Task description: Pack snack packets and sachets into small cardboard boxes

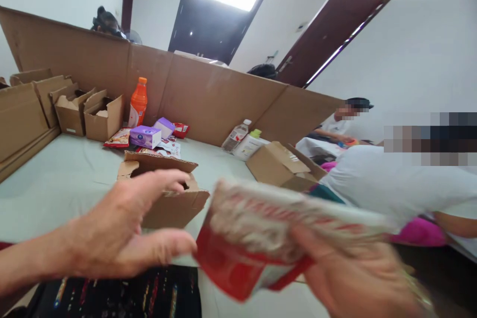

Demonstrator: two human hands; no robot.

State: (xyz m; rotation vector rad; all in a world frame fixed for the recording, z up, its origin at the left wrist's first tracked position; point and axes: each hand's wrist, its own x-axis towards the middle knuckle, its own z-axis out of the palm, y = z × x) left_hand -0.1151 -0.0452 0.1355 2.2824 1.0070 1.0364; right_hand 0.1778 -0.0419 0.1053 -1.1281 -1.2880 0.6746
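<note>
My right hand [354, 268] grips a red and white snack bag [253, 238], blurred by motion, which I hold up over the near edge of the table. My left hand [122, 228] reaches in from the left with thumb and fingers spread, holding nothing. Its thumb tip is close to the left side of the bag; whether they touch I cannot tell. Just beyond the left hand stands an open cardboard box [175, 208], its flaps up and its inside mostly hidden.
Behind the box lie a purple tissue pack [145, 136] and red snack packets [118, 138], beside an orange bottle [138, 102]. Small cardboard boxes [104, 117] line the left. Two bottles [248, 146] lean by another carton [278, 164]. A cardboard partition [216, 94] runs behind. People sit at right.
</note>
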